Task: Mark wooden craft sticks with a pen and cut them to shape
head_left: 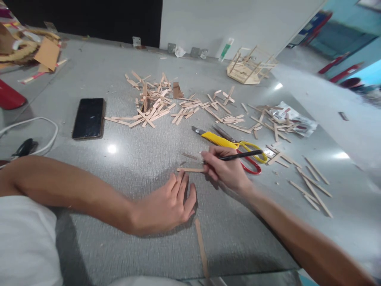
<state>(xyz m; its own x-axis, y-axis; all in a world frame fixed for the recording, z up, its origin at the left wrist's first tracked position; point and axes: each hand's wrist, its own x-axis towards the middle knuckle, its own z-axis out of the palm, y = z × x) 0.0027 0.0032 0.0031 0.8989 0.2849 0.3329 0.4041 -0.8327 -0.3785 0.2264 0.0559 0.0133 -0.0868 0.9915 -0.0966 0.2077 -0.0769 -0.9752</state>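
A short wooden craft stick (190,170) lies flat on the grey table between my two hands. My left hand (168,206) rests palm down with its fingers spread, the fingertips at the near edge of that stick. In my right hand (224,167) is a slim black pen (241,155), held in a writing grip. Its tip is close to the right end of the stick, which the fingers partly cover. A thin sliver of wood (189,156) lies just beyond. Closer to me, another craft stick (201,246) points toward the table's front edge.
Beyond my right hand are a yellow utility knife (216,139) and scissors (252,162) with yellow and red handles. Piles of craft sticks (154,103) spread across the back and right. A phone (88,118) lies left, and a stick-built frame (251,67) stands at the back.
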